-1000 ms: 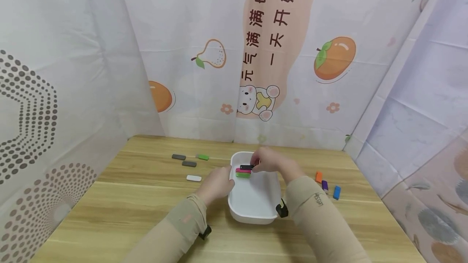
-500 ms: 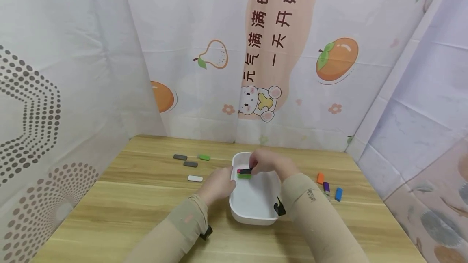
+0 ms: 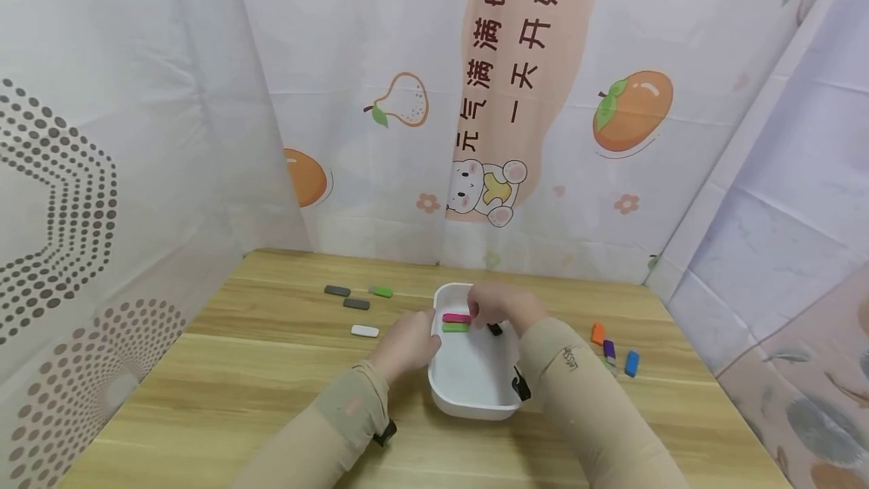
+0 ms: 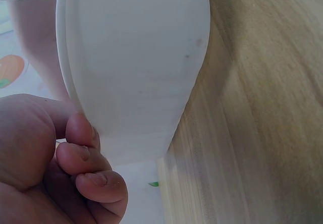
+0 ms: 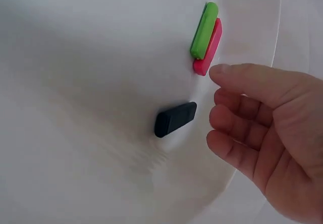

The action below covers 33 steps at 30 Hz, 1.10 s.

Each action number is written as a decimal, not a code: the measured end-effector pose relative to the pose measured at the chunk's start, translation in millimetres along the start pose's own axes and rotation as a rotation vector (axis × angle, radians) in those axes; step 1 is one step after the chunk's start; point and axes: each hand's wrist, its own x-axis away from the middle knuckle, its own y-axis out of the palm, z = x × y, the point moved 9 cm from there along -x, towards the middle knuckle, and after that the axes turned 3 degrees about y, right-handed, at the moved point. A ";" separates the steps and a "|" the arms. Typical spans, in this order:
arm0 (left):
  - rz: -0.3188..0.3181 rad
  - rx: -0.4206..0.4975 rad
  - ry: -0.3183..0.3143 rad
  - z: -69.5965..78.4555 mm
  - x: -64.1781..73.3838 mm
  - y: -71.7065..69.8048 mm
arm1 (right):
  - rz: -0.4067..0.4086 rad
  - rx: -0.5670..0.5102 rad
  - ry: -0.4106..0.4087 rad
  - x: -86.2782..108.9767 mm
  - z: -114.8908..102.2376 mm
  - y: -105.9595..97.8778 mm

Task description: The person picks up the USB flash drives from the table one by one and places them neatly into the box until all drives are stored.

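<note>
A white plastic tub stands on the table. My left hand grips its left rim, and in the left wrist view the curled fingers lie against the tub's outer wall. Over the far part of the tub is my right hand, holding nothing, its fingers loosely bent. Below it a black stick, like a USB flash drive, lies in the tub, apart from the fingertips. A pink stick and a green stick lie side by side near the left wall; the thumb is close to the pink one.
Left of the tub lie two dark grey sticks, a green one and a white one. On the right are orange, purple and blue sticks. A printed curtain hangs behind the table.
My right hand has let go of the black stick, which was over the pink one and now lies farther right in the tub. The left hand keeps its grip on the rim.
</note>
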 end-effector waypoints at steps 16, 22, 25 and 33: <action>0.017 -0.021 0.012 0.5 -1.8 -1.7 | -0.056 0.182 0.283 -1.2 22.3 2.3; 0.011 -0.012 0.012 0.8 -2.3 1.0 | -0.056 0.285 0.229 -8.3 22.8 7.1; 0.004 0.001 0.000 -0.8 -2.4 1.5 | -0.060 0.276 0.232 -12.3 23.3 9.7; 0.010 -0.008 0.011 -0.6 -3.5 1.4 | -0.097 0.232 0.225 -12.8 21.9 10.0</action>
